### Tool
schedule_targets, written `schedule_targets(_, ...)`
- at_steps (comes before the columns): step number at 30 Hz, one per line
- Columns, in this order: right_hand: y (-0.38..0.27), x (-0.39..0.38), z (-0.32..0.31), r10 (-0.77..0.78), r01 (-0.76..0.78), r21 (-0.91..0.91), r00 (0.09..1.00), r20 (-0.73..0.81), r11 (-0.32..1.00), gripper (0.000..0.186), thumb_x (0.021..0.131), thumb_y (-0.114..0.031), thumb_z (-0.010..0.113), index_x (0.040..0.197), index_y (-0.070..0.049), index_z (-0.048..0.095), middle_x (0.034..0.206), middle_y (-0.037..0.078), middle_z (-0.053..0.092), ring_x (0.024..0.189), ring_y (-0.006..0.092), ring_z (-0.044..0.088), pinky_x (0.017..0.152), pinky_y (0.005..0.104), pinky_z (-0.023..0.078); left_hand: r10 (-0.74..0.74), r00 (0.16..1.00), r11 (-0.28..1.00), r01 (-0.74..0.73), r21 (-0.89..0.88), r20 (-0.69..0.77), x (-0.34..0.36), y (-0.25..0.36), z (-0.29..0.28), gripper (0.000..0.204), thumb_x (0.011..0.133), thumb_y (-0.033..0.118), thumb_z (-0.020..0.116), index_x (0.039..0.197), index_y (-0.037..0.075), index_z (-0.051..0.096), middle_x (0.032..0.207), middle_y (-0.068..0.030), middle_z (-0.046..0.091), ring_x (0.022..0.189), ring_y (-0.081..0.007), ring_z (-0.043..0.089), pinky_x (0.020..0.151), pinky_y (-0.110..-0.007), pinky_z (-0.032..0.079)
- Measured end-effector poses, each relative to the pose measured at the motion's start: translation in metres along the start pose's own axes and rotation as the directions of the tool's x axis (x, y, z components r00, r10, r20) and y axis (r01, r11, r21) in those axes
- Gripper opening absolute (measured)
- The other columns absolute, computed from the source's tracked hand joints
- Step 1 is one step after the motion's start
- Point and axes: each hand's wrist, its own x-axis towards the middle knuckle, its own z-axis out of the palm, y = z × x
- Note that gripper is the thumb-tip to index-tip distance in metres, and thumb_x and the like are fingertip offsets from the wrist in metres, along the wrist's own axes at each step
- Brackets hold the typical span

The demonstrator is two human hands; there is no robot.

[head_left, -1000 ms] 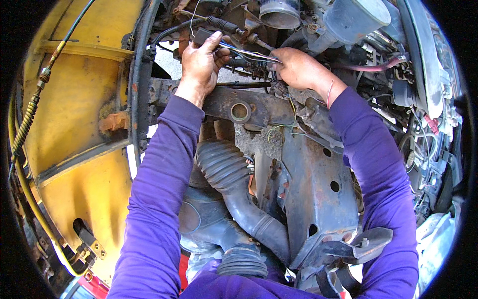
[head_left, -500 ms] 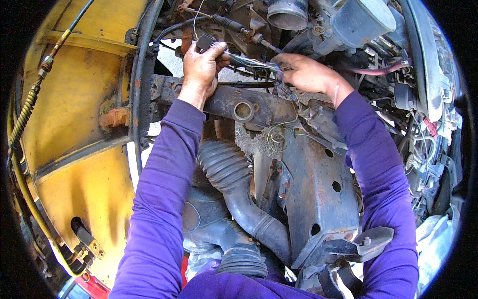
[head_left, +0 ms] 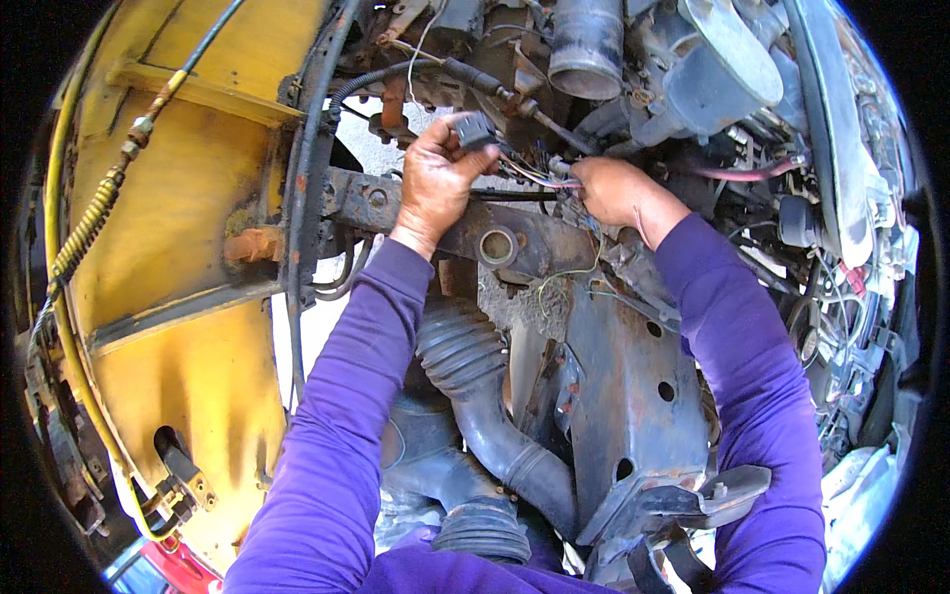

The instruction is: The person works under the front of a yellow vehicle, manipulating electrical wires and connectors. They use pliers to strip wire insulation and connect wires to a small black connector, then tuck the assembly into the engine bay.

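A small black connector block [head_left: 475, 131] is pinched between the thumb and fingers of my left hand [head_left: 438, 186], above the rusty frame beam [head_left: 554, 233]. From the block a bundle of thin coloured wires [head_left: 537, 178] runs right to my right hand [head_left: 621, 192]. The fingers of that hand close round the wires, with the fingertips partly hidden. A thin white wire [head_left: 415, 61] rises above the block. Loose yellow-green wires [head_left: 569, 272] hang below the right hand in front of the beam.
A yellow metal panel [head_left: 188, 247] fills the left side, with a coiled-guard cable [head_left: 89, 226] before it. Below my hands are a ribbed black hose [head_left: 463, 346] and a grey holed bracket [head_left: 633, 381]. A wide pipe [head_left: 586, 49] and a grey funnel-like housing [head_left: 717, 84] stand at the upper right.
My left hand has moved right and slightly down with the connector block, which is now tilted differently. The right hand has shifted a little down and right. The whole view has moved slightly.
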Motion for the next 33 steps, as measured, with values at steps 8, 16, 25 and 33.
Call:
schedule_targets(8,-0.003,-0.005,0.002,0.001,-0.003,-0.046,0.999,-0.054,0.999,0.027,0.079,-0.003,0.059,0.103,0.003,0.072,0.107,0.028,0.071,0.1,0.0456,0.069,0.085,0.0511,0.056,0.089,0.996,0.994,-0.091,0.063,0.021,-0.009,-0.005,0.009,0.036,0.088,-0.007,0.073,0.121,0.008,0.066,0.11,-0.0049,0.075,0.097,-0.0111,0.07,0.082,-0.026,0.058)
schedule_targets(16,-0.004,-0.009,-0.005,0.021,-0.021,-0.003,1.0,-0.015,1.0,0.034,0.076,-0.001,0.059,0.109,0.003,0.067,0.111,0.027,0.069,0.109,0.0461,0.064,0.093,0.0505,0.051,0.091,0.995,0.994,-0.093,0.064,0.028,-0.011,-0.005,0.01,0.038,0.086,-0.005,0.077,0.121,0.006,0.065,0.11,-0.0044,0.073,0.102,-0.013,0.069,0.089,-0.029,0.057)
schedule_targets(25,-0.011,-0.018,-0.015,0.024,-0.025,0.06,1.0,0.02,0.998,0.039,0.078,-0.003,0.062,0.116,0.003,0.066,0.116,0.028,0.068,0.11,0.0445,0.065,0.095,0.0467,0.052,0.107,0.994,0.987,-0.11,0.118,0.035,-0.013,-0.003,0.011,0.038,0.086,0.003,0.081,0.119,0.006,0.063,0.104,-0.0026,0.072,0.097,-0.0108,0.068,0.087,-0.028,0.055)
schedule_targets(33,-0.025,-0.047,-0.041,-0.086,0.172,0.357,0.966,-0.244,0.918,0.043,0.083,-0.013,0.067,0.124,0.0,0.066,0.121,0.025,0.068,0.111,0.0393,0.067,0.095,0.0438,0.053,0.121,0.993,0.987,-0.122,0.102,0.007,-0.009,-0.006,0.009,0.04,0.088,-0.001,0.078,0.122,0.005,0.06,0.105,-0.0067,0.075,0.095,-0.0124,0.071,0.08,-0.027,0.059)
